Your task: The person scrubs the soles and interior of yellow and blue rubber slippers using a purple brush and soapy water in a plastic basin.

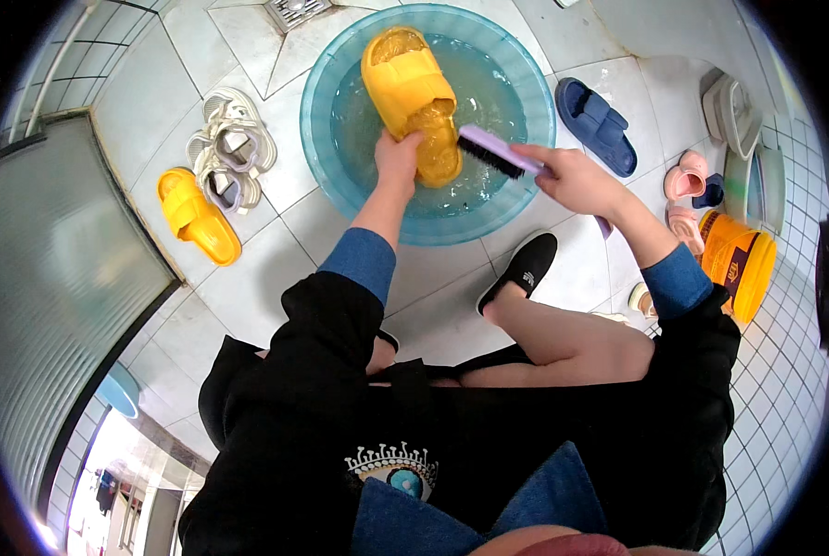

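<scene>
A yellow slide slipper (409,87) is tilted over a blue plastic basin (317,132) of cloudy water (480,83). My left hand (396,158) grips it by the side near its heel, thumb on the wet footbed. In my right hand (573,177) is a scrubbing brush (496,151) with a lilac back and black bristles. The brush head is beside the slipper's heel, over the water, with its bristles facing down and to the left. Water glistens on the slipper's footbed.
Left of the basin lie another yellow slide (198,217) and white sandals (230,153). On the right are a navy slide (596,126), pink clogs (685,175) and an orange bucket (737,264). A floor drain (296,10) lies beyond the basin, a ribbed glass door (74,264) at far left.
</scene>
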The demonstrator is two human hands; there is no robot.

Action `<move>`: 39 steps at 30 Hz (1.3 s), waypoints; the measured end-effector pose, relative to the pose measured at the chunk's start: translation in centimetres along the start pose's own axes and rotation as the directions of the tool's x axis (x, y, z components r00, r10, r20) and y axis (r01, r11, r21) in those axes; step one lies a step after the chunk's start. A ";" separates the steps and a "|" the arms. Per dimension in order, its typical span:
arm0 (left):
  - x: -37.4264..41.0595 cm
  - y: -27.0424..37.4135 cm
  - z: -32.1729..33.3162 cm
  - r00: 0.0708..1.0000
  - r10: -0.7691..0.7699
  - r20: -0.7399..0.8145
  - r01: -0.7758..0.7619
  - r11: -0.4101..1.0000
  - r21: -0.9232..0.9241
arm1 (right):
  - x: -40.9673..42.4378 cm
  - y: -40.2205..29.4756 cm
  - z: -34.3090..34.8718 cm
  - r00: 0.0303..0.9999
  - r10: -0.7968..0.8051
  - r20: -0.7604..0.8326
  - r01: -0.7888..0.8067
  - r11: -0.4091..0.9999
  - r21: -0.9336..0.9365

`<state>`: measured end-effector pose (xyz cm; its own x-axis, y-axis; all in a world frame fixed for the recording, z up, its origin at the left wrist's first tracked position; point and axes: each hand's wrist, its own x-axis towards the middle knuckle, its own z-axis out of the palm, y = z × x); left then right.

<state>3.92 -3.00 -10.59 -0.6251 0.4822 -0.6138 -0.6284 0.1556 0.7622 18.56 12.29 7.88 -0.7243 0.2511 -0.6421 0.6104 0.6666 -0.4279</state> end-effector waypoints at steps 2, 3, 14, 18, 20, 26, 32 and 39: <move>-0.3 -0.2 -0.3 0.976 0.124 -0.178 -0.063 0.947 0.314 | 0.6 1.1 0.6 0.981 -0.027 -0.193 0.047 0.994 0.101; -0.7 -0.4 0.6 0.931 0.212 -0.296 -0.048 0.878 0.476 | 1.0 0.9 0.5 0.968 -0.004 -0.251 0.038 0.991 0.131; -3.3 3.8 3.7 0.964 -0.255 -0.071 0.162 0.781 -0.603 | 10.4 -1.8 5.9 0.898 -0.002 -0.440 0.100 0.975 0.200; 0.3 2.0 1.6 0.993 -0.078 -0.087 0.043 0.937 -0.348 | 8.5 -2.3 6.8 0.939 -0.009 -0.344 0.084 0.976 0.203; 1.2 1.9 2.1 0.985 -0.011 -0.172 -0.051 0.934 -0.355 | 7.4 -3.5 7.2 0.957 -0.009 -0.291 0.075 0.974 0.215; 3.7 2.4 1.1 0.991 -0.135 0.022 0.114 0.720 -0.685 | 7.3 -3.0 7.9 0.919 -0.078 -0.385 0.150 0.976 0.160; 1.4 2.1 3.0 0.978 -0.183 0.097 0.199 0.695 -0.691 | 13.5 -3.7 4.7 0.919 0.017 -0.395 0.006 0.998 0.057; 0.6 5.1 2.5 0.976 -0.142 0.165 0.217 0.657 -0.722 | 7.2 -4.4 8.1 0.951 -0.127 -0.283 0.164 0.980 0.112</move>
<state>1.50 0.22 -6.57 -0.4447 0.5904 -0.6735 -0.8830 -0.4150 0.2192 13.27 5.52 0.00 -0.8566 0.3533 -0.3760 0.5155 0.6158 -0.5959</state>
